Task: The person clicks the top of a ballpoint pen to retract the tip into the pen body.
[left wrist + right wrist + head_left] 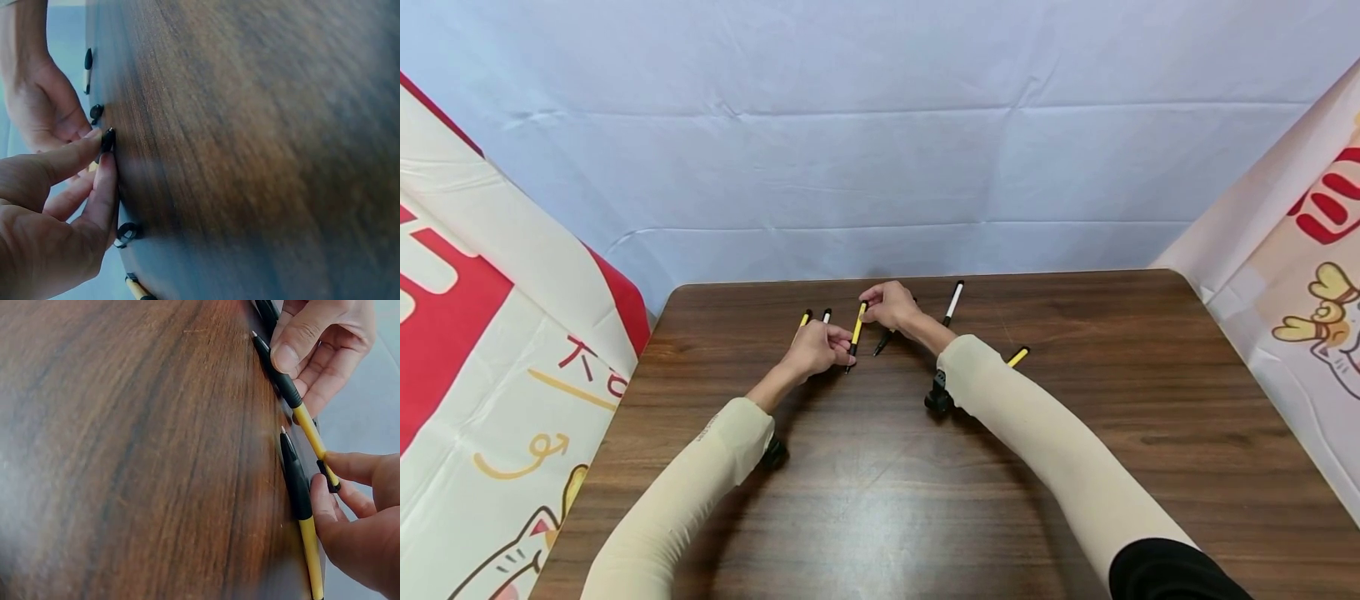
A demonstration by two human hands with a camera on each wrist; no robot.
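Observation:
A yellow pen with a black grip [860,321] lies between both hands near the table's far edge. My left hand [820,348] pinches its black tip end between thumb and fingers, seen closely in the left wrist view. My right hand [889,305] pinches the clip end of this pen; the right wrist view shows thumb and finger about the black clip [329,477]. Whether the pen touches the table cannot be told. Beside it, partly covered by my right hand in the head view, lies another yellow and black pen [305,515].
Left of my left hand lie a yellow pen [806,317] and a white pen [827,316], both partly hidden. Beyond my right wrist is a white and black pen [954,300]. A yellow pen [1018,357] shows beside the right sleeve. Brown wooden table [1075,375]; pale cloth [880,167] hangs behind.

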